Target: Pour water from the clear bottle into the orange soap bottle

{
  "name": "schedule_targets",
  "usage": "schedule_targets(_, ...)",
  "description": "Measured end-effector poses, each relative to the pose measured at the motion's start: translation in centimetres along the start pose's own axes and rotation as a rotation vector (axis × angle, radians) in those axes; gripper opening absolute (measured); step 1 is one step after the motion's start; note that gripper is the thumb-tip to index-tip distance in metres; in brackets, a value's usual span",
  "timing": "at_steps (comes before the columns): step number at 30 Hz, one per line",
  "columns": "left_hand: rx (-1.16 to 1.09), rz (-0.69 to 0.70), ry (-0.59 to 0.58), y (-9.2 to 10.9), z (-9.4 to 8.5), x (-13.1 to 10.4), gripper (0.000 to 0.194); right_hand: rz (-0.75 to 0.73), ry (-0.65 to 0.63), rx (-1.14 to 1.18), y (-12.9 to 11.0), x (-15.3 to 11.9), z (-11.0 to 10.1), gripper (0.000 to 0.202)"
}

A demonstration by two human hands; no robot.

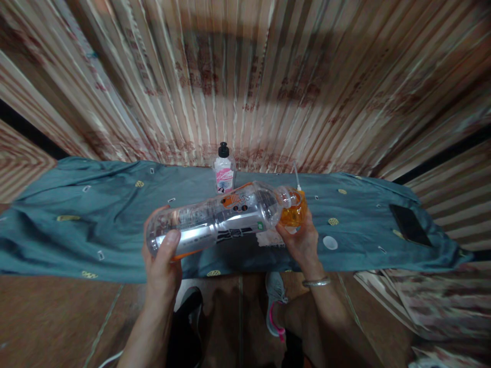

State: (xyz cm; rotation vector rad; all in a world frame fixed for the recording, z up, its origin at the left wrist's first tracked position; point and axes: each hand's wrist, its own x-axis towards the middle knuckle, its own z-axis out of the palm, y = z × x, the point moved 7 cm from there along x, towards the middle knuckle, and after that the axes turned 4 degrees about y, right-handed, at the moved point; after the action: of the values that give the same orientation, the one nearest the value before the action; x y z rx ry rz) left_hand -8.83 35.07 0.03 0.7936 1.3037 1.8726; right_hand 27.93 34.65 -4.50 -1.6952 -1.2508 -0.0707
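Note:
A large clear plastic bottle [218,222] with an orange and black label lies nearly level in the air, its neck pointing right. My left hand [163,250] is wrapped round its base, thumb on top. At the other end, my right hand [301,237] is closed round a small container of orange liquid [293,213], right by the bottle's neck. The neck overlaps this container, and whether liquid passes between them cannot be made out. A thin clear tube with a white tip [297,179] rises behind the orange container. A silver bangle circles my right wrist.
Behind the large bottle stands a small clear bottle [224,171] with a black cap and pink label. A white round cap [330,243], a crumpled paper [270,238] and a dark phone [410,225] lie on the teal cloth [115,204]. Striped curtains [238,92] hang behind.

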Motion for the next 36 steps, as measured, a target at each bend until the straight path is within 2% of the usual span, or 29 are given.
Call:
schedule_targets(5, -0.010, 0.011, -0.011, 0.02, -0.19, 0.12, 0.060, -0.010, 0.009, -0.003, -0.14, 0.06, -0.12, 0.090)
schedule_targets(9, -0.014, -0.033, -0.043, -0.39, -0.39, 0.51, 0.064, -0.001, 0.000, 0.010, -0.17, 0.09, -0.14, 0.089)
schedule_targets(15, -0.069, -0.067, -0.013, -0.20, -0.29, 0.41, 0.064, 0.019, -0.006, 0.026, -0.15, 0.20, -0.16, 0.088)
schedule_targets(36, -0.053, -0.043, -0.025, -0.41, -0.51, 0.47, 0.067, 0.008, 0.004, 0.005, -0.30, 0.12, -0.23, 0.087)
